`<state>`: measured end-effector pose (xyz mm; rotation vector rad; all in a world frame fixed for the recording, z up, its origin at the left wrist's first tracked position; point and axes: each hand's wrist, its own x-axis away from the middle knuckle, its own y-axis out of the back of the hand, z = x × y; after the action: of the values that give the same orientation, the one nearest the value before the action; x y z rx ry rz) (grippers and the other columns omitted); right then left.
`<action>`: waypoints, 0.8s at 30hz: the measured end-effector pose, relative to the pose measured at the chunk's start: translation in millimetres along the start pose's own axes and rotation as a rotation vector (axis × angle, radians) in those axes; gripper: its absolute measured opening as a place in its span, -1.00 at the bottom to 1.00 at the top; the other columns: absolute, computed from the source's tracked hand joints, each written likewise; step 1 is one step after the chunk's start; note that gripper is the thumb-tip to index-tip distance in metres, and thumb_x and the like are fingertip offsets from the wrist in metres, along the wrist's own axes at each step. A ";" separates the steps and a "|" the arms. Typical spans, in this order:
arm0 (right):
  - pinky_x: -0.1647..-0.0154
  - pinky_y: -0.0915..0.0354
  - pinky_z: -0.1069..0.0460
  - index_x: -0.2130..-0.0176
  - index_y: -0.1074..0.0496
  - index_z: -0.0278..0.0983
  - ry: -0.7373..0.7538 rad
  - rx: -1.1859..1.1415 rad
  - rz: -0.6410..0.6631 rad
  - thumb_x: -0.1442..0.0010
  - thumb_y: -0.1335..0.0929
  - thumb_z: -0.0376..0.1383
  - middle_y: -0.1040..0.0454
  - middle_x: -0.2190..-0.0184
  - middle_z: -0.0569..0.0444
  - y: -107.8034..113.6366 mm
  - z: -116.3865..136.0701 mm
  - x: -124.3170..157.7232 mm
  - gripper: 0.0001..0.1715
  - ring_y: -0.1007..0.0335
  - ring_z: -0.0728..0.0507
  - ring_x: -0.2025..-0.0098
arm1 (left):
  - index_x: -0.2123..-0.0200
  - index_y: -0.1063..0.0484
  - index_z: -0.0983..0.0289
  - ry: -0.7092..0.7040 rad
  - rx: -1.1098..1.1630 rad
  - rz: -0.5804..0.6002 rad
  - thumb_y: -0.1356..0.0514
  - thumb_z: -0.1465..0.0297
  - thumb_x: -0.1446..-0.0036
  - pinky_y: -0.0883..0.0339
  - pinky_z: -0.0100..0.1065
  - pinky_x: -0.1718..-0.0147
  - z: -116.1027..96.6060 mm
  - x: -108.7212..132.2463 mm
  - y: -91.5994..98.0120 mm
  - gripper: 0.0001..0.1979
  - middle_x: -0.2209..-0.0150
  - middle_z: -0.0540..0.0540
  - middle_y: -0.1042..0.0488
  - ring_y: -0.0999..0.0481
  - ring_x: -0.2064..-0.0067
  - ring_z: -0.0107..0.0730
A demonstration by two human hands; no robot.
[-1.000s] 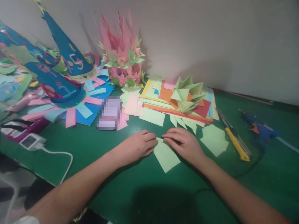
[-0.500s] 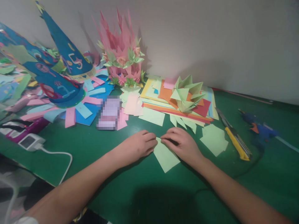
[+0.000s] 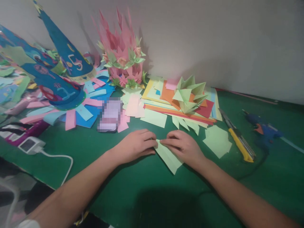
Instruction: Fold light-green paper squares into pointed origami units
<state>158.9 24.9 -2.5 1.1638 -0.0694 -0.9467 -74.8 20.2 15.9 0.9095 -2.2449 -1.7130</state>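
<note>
A light green sheet of paper point(image 3: 169, 157) lies slantwise on the green table between my hands, its left side now folded inward. My left hand point(image 3: 136, 145) is closed, its fingertips pinching the paper's upper left corner. From the other side, my right hand point(image 3: 186, 146) is closed too, thumb and fingers pressing on the paper near the top. A small stack of green paper squares point(image 3: 217, 142) lies to the right of my right hand. Beyond my hands are folded green paper leaves point(image 3: 185, 123) and a green folded-paper crown point(image 3: 190, 95).
A yellow utility knife point(image 3: 239, 142) and a blue glue gun point(image 3: 263, 128) lie on the right. Behind is a pile of coloured paper point(image 3: 152, 91). A phone point(image 3: 110, 114), a pink paper crown point(image 3: 123, 57) and blue cone hats point(image 3: 64, 44) stand or lie leftward, near a white charger point(image 3: 30, 145).
The paper's left side has been folded over, making it narrower, with its lower tip shifted right. My right fingertips have slid slightly left along the top.
</note>
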 end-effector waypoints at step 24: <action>0.34 -0.20 0.01 0.24 -0.51 -0.29 0.041 0.149 0.103 -0.33 -0.19 -0.32 -0.40 0.39 -0.03 2.4 6.3 -0.4 -0.68 -0.24 -0.09 0.35 | 0.10 -0.40 0.35 -0.010 -0.093 0.009 0.07 0.46 -0.31 -0.34 -0.26 0.19 -9.5 -6.6 -4.7 -0.73 0.17 0.19 -0.45 -0.37 0.17 -0.29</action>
<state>157.0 20.6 2.4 1.3040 -0.1675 -0.8366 -63.3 15.4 16.1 0.8711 -2.1518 -1.8053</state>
